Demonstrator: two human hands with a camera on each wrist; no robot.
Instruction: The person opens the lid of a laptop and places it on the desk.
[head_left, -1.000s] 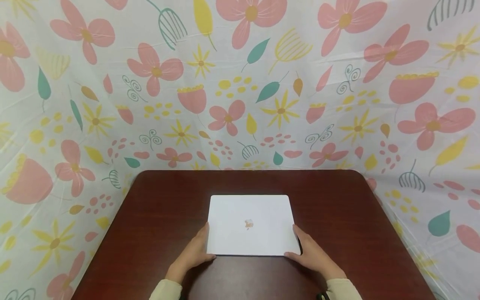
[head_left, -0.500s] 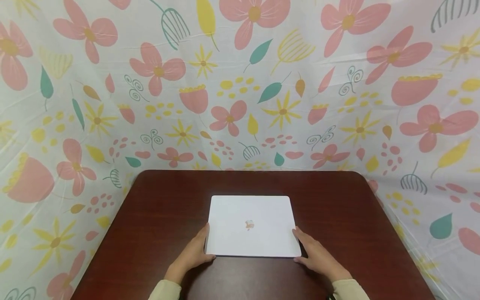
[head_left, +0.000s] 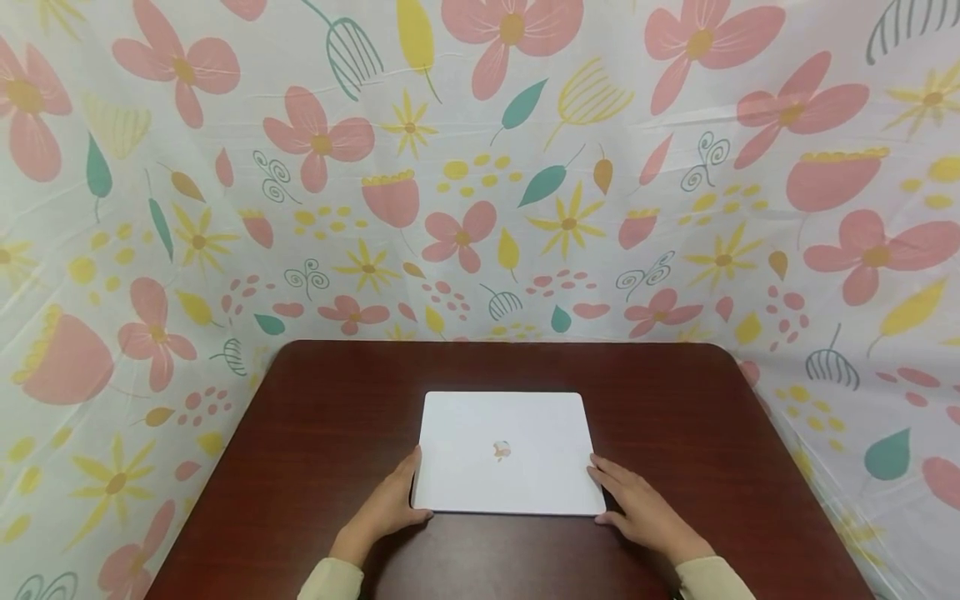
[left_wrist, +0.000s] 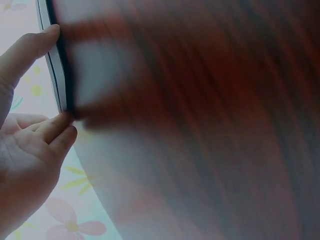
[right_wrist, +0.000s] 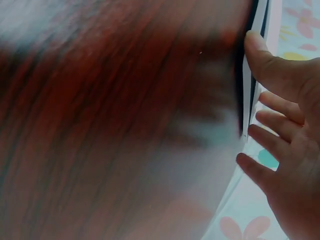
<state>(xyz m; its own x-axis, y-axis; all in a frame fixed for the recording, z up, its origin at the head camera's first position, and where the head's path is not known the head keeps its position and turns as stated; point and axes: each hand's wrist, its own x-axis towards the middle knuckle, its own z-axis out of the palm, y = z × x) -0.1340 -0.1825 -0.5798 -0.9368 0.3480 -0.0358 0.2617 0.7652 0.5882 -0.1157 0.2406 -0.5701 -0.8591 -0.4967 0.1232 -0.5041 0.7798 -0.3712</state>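
A closed silver laptop (head_left: 510, 479) with a shiny apple logo lies flat on the dark wooden table in the head view. At its front left corner, my left hand (head_left: 384, 507) holds on, thumb at the front edge and fingers along the left side. My right hand (head_left: 648, 515) is at the opposite corner, its fingertips touching the right side and its thumb tip by the front corner. The left wrist view shows the thumb and fingertips on the laptop's thin edge (left_wrist: 57, 80). In the right wrist view the fingers (right_wrist: 270, 142) are spread and fairly straight beside the laptop.
The reddish-brown table (head_left: 337, 417) has rounded far corners. A white cloth (head_left: 465, 117) printed with pink, yellow and green flowers hangs behind it and along both sides. Pale sleeves (head_left: 332, 579) cover the forearms.
My right hand has loosened and shifted slightly outward to the right, its thumb sliding off the laptop's front edge toward the corner. The left hand keeps its place, and the laptop stays about where it was.
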